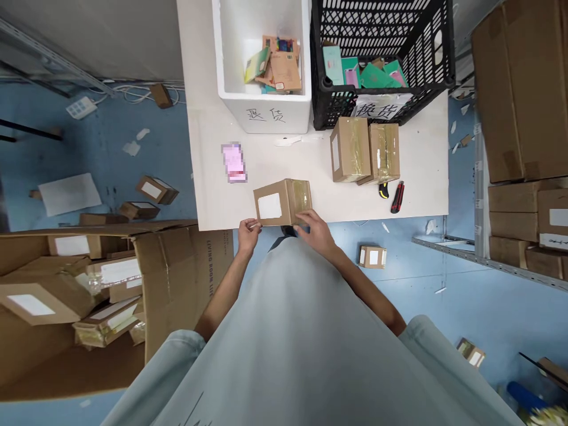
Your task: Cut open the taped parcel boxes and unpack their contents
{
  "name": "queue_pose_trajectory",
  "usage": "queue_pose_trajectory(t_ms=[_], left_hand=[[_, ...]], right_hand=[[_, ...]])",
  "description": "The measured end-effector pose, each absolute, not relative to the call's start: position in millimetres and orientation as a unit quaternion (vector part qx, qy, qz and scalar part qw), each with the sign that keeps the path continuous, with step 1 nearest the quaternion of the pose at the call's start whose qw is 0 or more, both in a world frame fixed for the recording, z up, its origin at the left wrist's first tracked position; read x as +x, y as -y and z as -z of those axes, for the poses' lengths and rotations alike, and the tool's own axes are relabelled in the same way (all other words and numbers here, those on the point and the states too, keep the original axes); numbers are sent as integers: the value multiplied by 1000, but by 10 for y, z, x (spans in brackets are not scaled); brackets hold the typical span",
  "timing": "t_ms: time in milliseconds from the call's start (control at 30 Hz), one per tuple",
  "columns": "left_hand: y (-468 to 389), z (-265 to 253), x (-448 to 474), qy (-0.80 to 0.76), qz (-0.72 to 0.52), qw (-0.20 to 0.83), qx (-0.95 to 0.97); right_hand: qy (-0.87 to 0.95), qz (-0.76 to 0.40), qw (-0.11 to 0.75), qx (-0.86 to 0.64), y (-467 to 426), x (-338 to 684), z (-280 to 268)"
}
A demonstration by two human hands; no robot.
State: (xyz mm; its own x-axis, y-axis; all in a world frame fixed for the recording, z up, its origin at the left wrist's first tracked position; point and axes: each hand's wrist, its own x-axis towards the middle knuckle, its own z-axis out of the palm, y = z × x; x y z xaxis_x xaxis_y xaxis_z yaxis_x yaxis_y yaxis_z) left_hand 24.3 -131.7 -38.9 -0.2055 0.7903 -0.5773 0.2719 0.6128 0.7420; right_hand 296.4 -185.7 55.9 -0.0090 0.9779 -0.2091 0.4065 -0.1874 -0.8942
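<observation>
A small brown cardboard box [277, 204] with a white label and clear tape sits at the front edge of the white table [270, 158]. My right hand [317, 234] grips the box's near right corner with bent fingers. By the near left corner, my left hand [249, 235] is closed in a pinch; what lies between its fingertips is too small to make out. Farther right on the table stand two taped cardboard boxes [349, 149], touching each other. A red and black utility knife [397, 197] lies in front of them, beside a yellow and black tool [383, 190].
At the table's back are a white foam bin [266, 112] and a black crate [335, 106], both holding small packages. A blurred pink item [234, 163] lies at left. A large carton [171, 284] full of boxes stands left; stacked cartons [512, 213] stand right.
</observation>
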Motion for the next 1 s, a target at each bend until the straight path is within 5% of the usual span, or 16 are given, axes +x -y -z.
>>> queue_pose_trajectory(t_ms=[500, 767, 1000], left_hand=[[1362, 408, 819, -636, -181, 625, 416], [1139, 92, 634, -637, -208, 543, 506], [926, -61, 654, -641, -243, 512, 517]], right_hand=[[337, -487, 376, -713, 2243, 3679, 395], [391, -389, 416, -723, 2007, 3691, 125], [445, -362, 357, -737, 1620, 3810, -33]])
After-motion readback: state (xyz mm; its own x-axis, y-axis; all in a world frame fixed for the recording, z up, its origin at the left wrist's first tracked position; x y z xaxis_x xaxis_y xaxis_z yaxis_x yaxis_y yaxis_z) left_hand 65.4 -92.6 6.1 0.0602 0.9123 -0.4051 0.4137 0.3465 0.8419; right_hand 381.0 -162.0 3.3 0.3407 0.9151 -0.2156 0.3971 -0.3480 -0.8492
